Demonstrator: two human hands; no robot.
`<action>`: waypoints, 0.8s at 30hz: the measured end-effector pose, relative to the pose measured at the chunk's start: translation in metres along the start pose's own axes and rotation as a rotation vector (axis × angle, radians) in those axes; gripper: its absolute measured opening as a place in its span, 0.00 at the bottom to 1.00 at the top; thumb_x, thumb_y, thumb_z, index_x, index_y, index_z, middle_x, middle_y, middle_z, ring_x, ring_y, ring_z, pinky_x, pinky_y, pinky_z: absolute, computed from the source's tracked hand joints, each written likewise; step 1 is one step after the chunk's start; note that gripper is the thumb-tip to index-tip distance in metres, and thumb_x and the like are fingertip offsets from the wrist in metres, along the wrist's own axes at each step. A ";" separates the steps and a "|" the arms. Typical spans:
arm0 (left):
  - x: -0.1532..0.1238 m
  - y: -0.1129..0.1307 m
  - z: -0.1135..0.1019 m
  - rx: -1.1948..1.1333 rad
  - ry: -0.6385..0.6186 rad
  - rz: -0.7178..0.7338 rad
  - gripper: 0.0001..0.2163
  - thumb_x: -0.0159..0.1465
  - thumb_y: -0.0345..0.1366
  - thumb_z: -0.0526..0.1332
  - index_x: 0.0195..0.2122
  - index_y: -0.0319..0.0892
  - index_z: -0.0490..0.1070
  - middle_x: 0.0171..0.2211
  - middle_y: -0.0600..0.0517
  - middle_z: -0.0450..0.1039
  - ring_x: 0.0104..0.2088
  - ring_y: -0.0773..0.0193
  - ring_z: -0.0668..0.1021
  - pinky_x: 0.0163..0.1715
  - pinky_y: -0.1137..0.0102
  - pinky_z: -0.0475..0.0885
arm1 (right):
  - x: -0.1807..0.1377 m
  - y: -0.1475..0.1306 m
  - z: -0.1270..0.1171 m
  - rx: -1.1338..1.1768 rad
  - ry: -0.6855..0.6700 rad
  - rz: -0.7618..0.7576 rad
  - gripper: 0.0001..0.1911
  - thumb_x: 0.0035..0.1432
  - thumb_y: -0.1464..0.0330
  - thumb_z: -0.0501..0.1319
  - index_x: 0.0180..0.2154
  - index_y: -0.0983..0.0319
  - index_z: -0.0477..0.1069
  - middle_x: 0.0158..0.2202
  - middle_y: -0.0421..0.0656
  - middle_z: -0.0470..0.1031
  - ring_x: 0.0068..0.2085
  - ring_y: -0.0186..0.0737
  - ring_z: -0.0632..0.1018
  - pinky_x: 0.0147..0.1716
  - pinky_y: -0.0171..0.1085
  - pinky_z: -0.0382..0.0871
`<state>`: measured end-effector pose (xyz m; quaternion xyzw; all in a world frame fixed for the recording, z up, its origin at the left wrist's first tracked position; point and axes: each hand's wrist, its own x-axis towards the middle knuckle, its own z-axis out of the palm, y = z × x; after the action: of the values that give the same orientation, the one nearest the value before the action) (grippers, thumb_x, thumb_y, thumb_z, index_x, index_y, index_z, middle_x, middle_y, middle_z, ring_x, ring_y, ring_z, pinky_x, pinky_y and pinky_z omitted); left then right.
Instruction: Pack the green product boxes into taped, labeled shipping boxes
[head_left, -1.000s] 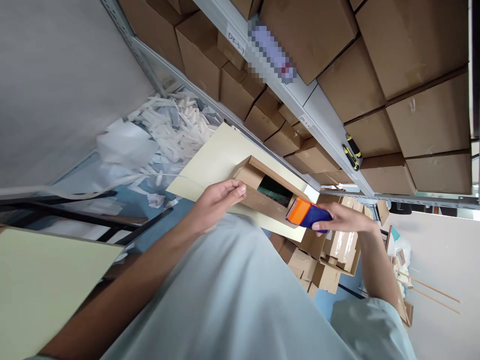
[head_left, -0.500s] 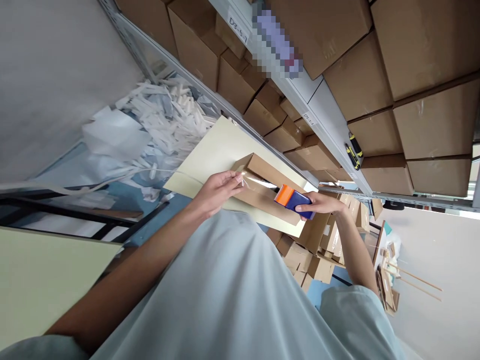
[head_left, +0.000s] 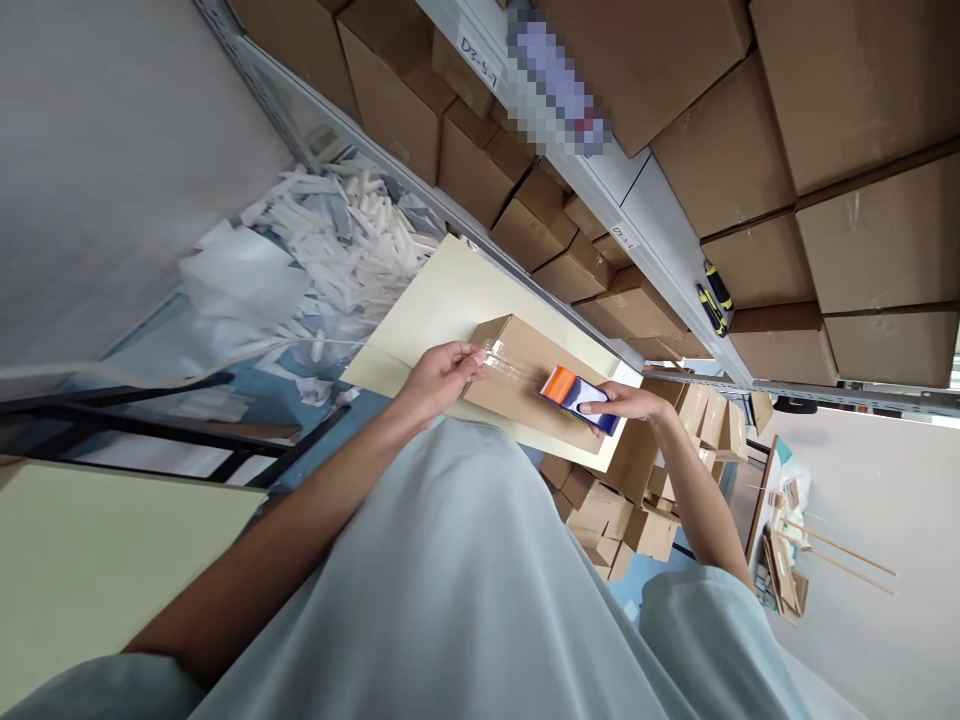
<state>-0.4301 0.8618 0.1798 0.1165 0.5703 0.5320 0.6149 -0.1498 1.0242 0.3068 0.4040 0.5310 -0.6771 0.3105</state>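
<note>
A long closed cardboard box lies on a pale yellow tabletop in front of me. My right hand grips a tape dispenser with an orange front and a dark blue body, low over the right part of the box. A strip of clear packing tape runs from the dispenser along the box top to its left end. There my left hand pinches the tape's end between thumb and fingers. My right hand hides the box's far right corner.
Shelves with stacked cardboard boxes rise along the far side, with two yellow-black cutters on a ledge. White paper scraps are heaped at left. Several small cartons stand beyond the table's right end. A pale cord crosses at left.
The dispenser has turned and shifted slightly left and lower against the box. The tape strip now lies closer to the box top. My left hand has hardly moved.
</note>
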 end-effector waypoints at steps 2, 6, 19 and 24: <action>0.006 0.001 -0.001 0.069 0.056 0.014 0.22 0.55 0.54 0.78 0.37 0.41 0.80 0.36 0.48 0.83 0.40 0.54 0.84 0.50 0.58 0.82 | 0.005 -0.004 0.002 0.003 0.035 0.029 0.34 0.53 0.36 0.76 0.33 0.61 0.76 0.27 0.40 0.82 0.28 0.37 0.81 0.32 0.35 0.78; 0.015 0.004 -0.002 0.111 0.110 0.029 0.13 0.59 0.45 0.73 0.36 0.41 0.80 0.38 0.46 0.84 0.42 0.54 0.84 0.43 0.63 0.82 | 0.014 -0.011 0.007 -0.009 0.082 0.071 0.34 0.52 0.36 0.76 0.32 0.61 0.77 0.27 0.41 0.82 0.28 0.37 0.81 0.31 0.34 0.77; 0.044 -0.002 -0.015 0.110 0.143 0.035 0.10 0.56 0.41 0.72 0.32 0.41 0.80 0.33 0.47 0.81 0.38 0.56 0.81 0.36 0.67 0.79 | 0.019 -0.016 0.018 0.013 0.102 0.000 0.35 0.58 0.35 0.72 0.32 0.62 0.78 0.28 0.41 0.83 0.28 0.36 0.81 0.32 0.34 0.78; 0.059 -0.007 -0.020 0.088 0.082 -0.036 0.11 0.53 0.42 0.75 0.28 0.41 0.79 0.27 0.50 0.77 0.31 0.61 0.76 0.34 0.67 0.75 | 0.023 -0.023 0.023 0.055 0.149 0.016 0.36 0.56 0.35 0.74 0.31 0.62 0.77 0.28 0.42 0.83 0.28 0.36 0.82 0.31 0.33 0.79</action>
<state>-0.4557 0.8963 0.1346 0.1114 0.6200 0.4997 0.5945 -0.1854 1.0072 0.3004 0.4660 0.5307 -0.6568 0.2644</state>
